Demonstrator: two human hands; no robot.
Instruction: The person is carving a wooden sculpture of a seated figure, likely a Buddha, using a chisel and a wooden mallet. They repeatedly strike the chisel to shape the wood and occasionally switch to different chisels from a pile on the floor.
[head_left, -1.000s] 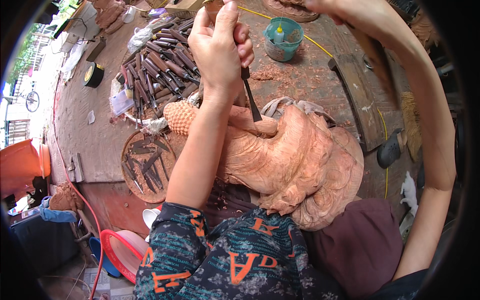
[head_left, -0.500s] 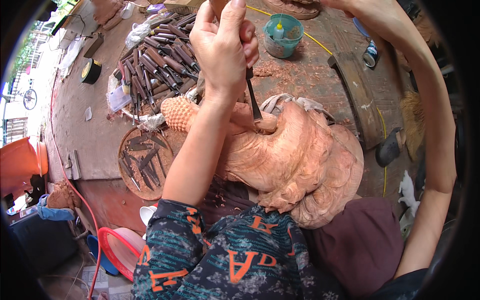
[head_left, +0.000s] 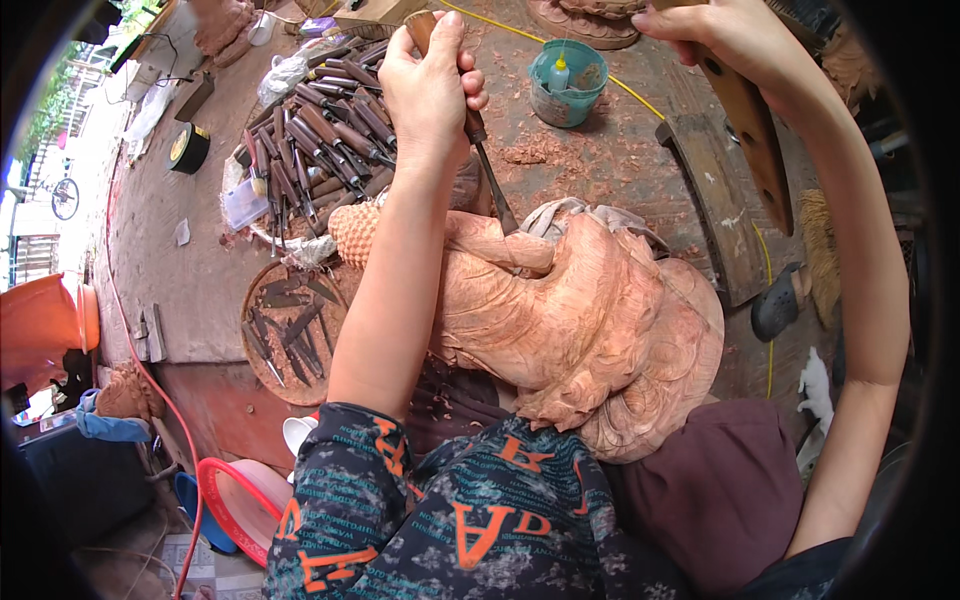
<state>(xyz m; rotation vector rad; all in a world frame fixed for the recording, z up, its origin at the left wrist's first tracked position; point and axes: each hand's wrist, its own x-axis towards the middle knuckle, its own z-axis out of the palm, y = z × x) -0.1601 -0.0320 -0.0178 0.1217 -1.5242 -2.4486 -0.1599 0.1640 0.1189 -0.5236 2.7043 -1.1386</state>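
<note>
My left hand [head_left: 428, 95] is wrapped round the wooden handle of a carving chisel [head_left: 490, 175]. The chisel slants down to the right, its blade tip at the upper edge of a reddish wooden statue [head_left: 590, 310]. The statue lies across my lap, its knobbly head [head_left: 355, 235] to the left, partly behind my left forearm. Up at the right, my right hand [head_left: 735, 38] grips a flat wooden mallet [head_left: 755, 140] with dark holes in its face. The mallet hangs clear of the chisel handle and the statue.
Many dark-handled chisels [head_left: 325, 125] are heaped beyond my left arm. A round tray [head_left: 262, 375] with loose blades lies nearer. A teal bucket [head_left: 568, 90] holds a small bottle. To the right are a wooden plank [head_left: 715, 200] and a dark shoe [head_left: 778, 300]; wood shavings [head_left: 550, 150] litter the floor.
My right hand has come down slightly, bringing the mallet into view. The chisel leans more, its handle top shifted left and its tip slightly up the statue.
</note>
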